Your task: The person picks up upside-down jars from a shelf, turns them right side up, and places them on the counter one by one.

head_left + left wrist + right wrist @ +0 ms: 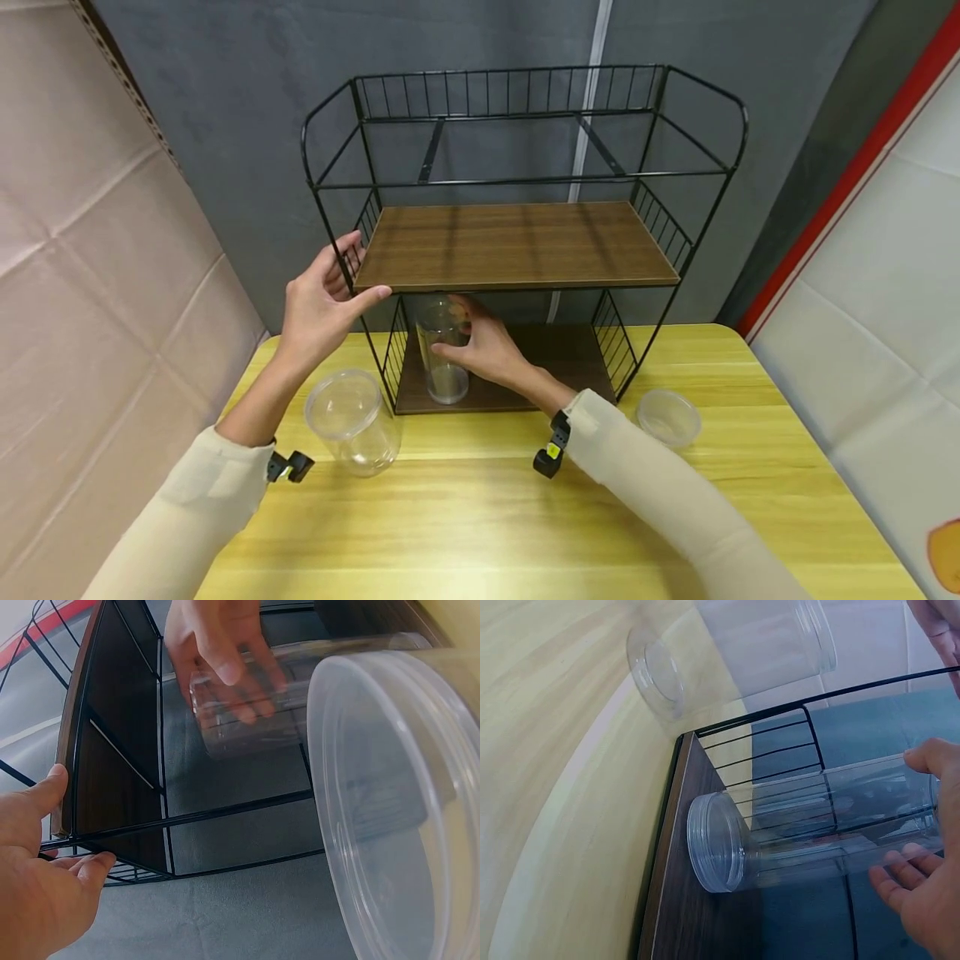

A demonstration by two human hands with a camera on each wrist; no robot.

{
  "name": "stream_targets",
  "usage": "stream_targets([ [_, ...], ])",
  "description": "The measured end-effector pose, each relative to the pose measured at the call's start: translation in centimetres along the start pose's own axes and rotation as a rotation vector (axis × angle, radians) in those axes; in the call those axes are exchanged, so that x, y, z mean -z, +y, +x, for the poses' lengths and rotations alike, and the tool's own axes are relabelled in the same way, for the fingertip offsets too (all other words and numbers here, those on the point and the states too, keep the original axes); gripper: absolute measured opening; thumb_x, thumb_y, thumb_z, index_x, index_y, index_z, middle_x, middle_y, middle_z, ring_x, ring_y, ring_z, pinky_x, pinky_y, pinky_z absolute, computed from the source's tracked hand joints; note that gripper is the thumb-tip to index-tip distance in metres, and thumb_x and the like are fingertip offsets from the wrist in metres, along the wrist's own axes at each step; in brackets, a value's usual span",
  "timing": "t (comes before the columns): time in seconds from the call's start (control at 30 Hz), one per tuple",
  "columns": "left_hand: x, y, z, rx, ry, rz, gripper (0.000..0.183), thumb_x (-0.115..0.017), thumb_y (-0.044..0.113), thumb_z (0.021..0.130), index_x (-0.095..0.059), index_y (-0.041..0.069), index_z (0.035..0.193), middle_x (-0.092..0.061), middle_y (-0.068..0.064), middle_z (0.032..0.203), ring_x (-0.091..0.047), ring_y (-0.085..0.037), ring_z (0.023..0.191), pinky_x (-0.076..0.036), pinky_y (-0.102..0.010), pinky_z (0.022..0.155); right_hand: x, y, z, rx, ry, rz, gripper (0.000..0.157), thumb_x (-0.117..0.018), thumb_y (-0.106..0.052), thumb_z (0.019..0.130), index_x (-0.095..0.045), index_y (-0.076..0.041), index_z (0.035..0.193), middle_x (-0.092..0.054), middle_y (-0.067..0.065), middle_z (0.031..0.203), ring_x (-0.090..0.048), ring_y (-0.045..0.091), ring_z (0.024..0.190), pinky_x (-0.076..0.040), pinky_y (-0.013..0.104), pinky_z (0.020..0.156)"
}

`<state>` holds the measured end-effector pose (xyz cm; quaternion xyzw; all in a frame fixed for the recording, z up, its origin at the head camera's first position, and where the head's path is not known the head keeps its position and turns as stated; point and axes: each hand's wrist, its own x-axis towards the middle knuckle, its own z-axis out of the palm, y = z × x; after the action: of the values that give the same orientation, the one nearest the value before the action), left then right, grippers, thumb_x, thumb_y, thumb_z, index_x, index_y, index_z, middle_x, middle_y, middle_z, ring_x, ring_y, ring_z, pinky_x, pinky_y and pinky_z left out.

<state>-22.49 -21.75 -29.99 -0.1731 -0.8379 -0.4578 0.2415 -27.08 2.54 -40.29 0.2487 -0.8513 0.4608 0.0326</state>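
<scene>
A black wire rack (517,182) with brown wood-look shelf boards stands on the table. My left hand (318,304) grips its left front upright at the middle shelf board (517,246), thumb on the board's front corner, fingers at the wire side. My right hand (491,346) reaches in under that board. It holds a tall clear plastic jar (817,817) near the top, thumb on one side and fingers on the other. The jar is upright at the left end of the bottom board (555,358), its base right at the board's surface near the front edge.
A wider clear jar (356,425) stands on the yellow wood-grain table (420,533), just left of the rack. A small, low clear container (670,417) lies to the right. A grey curtain (480,33) hangs behind; the rack's top tier has only bars.
</scene>
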Motion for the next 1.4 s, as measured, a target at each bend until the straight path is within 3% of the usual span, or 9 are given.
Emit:
stream_targets([
  [0.53,-0.6,0.3,-0.5,0.066,0.055,-0.082,0.082,-0.085,0.011,0.091,-0.044,0.015,0.162,-0.057,-0.005,0.156,-0.056,-0.022,0.142,-0.049,-0.030,0.113,2.5,-1.0,-4.3,0.108,0.003,-0.022,0.087,-0.086,-0.027,0.091,-0.040,-0.006,0.161,-0.050,0.017,0.156,-0.062,0.037,0.132,-0.057,0.042,0.106],
  [0.73,-0.7,0.5,-1.4,0.084,0.119,-0.175,0.087,-0.083,0.008,0.092,-0.036,0.015,0.165,-0.044,0.000,0.166,-0.044,-0.017,0.152,-0.041,-0.034,0.122,3.6,-1.5,-6.1,0.124,0.000,-0.009,0.087,-0.087,-0.026,0.090,-0.041,-0.006,0.160,-0.049,0.013,0.159,-0.057,0.033,0.138,-0.055,0.041,0.108],
  [0.83,-0.9,1.0,-2.1,0.020,0.184,-0.219,0.091,-0.081,0.001,0.092,-0.030,0.010,0.166,-0.039,0.000,0.169,-0.036,-0.015,0.156,-0.034,-0.033,0.126,4.3,-1.7,-7.2,0.138,0.004,-0.019,0.088,-0.088,-0.025,0.089,-0.040,-0.007,0.161,-0.049,0.012,0.159,-0.057,0.031,0.138,-0.056,0.041,0.107],
  [0.97,-1.5,2.4,-3.1,-0.154,0.300,-0.236,0.088,-0.079,-0.008,0.088,-0.032,-0.001,0.162,-0.040,-0.009,0.167,-0.036,-0.020,0.156,-0.029,-0.040,0.129,5.3,-2.0,-8.7,0.147,0.020,-0.018,0.089,-0.089,-0.023,0.088,-0.041,-0.009,0.161,-0.051,0.011,0.158,-0.058,0.028,0.137,-0.057,0.040,0.106],
  [1.1,-2.2,4.2,-4.4,-0.315,0.358,-0.269,0.082,-0.081,0.003,0.089,-0.036,-0.011,0.157,-0.045,-0.018,0.161,-0.040,-0.030,0.153,-0.029,-0.047,0.129,6.2,-2.2,-9.9,0.159,0.037,0.032,0.088,-0.090,-0.018,0.086,-0.043,-0.011,0.160,-0.056,0.012,0.152,-0.062,0.026,0.132,-0.057,0.037,0.104],
  [1.23,-2.9,5.7,-5.8,-0.406,0.287,-0.293,0.085,-0.082,0.030,0.095,-0.039,-0.015,0.153,-0.048,-0.024,0.157,-0.042,-0.035,0.151,-0.030,-0.048,0.128,7.3,-2.5,-10.8,0.149,0.055,0.119,0.087,-0.090,-0.011,0.086,-0.044,-0.012,0.159,-0.062,0.012,0.144,-0.066,0.027,0.126,-0.058,0.033,0.101],
  [1.4,-3.7,6.6,-7.5,-0.384,0.122,-0.203,0.084,-0.074,0.049,0.098,-0.045,-0.005,0.156,-0.048,-0.023,0.159,-0.041,-0.033,0.151,-0.031,-0.043,0.128,8.6,-3.0,-11.9,0.135,0.060,0.270,0.083,-0.085,0.000,0.088,-0.043,-0.008,0.159,-0.061,0.018,0.144,-0.066,0.027,0.127,-0.059,0.030,0.100],
])
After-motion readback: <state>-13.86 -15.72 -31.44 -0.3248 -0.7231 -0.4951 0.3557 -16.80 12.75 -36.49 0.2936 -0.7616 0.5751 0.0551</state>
